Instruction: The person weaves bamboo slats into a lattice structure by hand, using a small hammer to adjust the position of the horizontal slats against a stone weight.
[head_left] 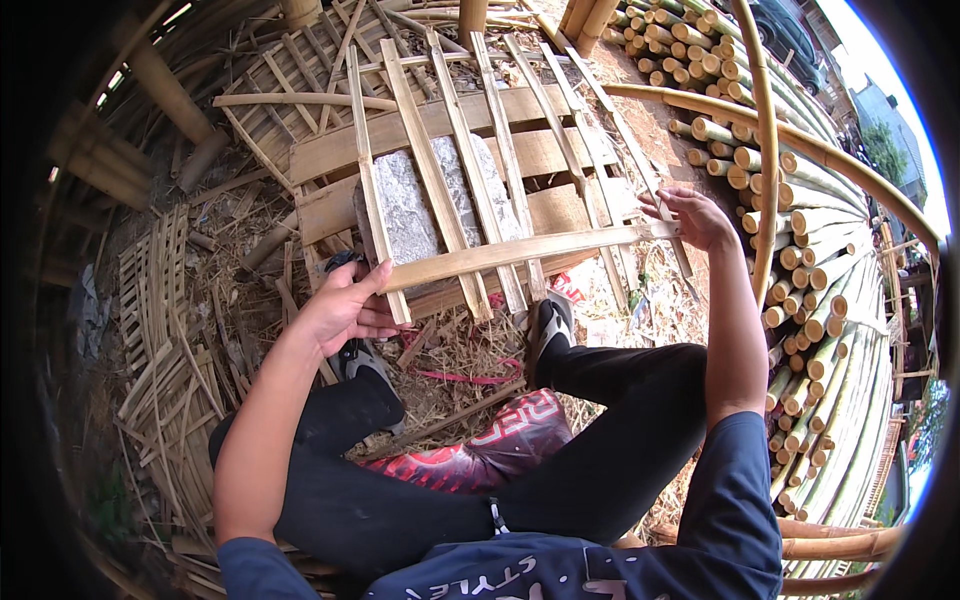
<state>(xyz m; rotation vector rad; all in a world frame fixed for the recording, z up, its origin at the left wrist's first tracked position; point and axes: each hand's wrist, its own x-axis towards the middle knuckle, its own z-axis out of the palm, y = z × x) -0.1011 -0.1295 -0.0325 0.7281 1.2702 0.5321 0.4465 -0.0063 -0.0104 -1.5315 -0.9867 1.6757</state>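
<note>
Across my lap's front lies a bamboo slat frame: several long, narrow bamboo strips (447, 185) run away from me, spread apart. A wider bamboo slat (520, 253) crosses over their near ends. My left hand (342, 308) closes around the left end of this cross slat, thumb above and fingers below, beside the leftmost strip. At the slat's right end is my right hand (700, 216), its fingers stretched out and apart over the rightmost strip. Whether its palm touches the slat end, I cannot tell. Beneath the strips rest a grey stone block (403, 208) and wooden planks (555, 153).
Cut bamboo poles (815, 270) are stacked at the right, behind a bent bamboo pole (765, 150). Slatted bamboo pieces (155, 300) and scraps lie at the left. Upright bamboo posts (165, 85) stand far left. My feet, a pink strap (465, 378) and shavings are below the frame.
</note>
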